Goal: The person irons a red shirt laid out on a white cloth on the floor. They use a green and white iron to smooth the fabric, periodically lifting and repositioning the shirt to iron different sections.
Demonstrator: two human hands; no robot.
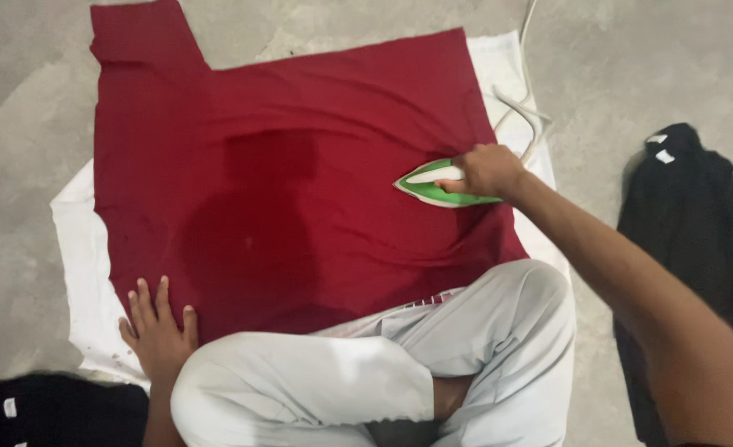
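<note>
A dark red shirt (283, 165) lies spread flat on a white cloth (81, 248) on the concrete floor. My right hand (486, 170) grips the white handle of a green and white iron (437, 186), which rests on the shirt's right side with its tip pointing left. My left hand (158, 327) lies flat with fingers spread, pressing the shirt's near left edge. My crossed legs in pale trousers (383, 364) cover the near edge of the shirt.
The iron's white cord (525, 112) runs off toward the top right. A black garment (693, 223) lies crumpled on the floor at the right, and another black garment (52, 410) sits at the bottom left corner.
</note>
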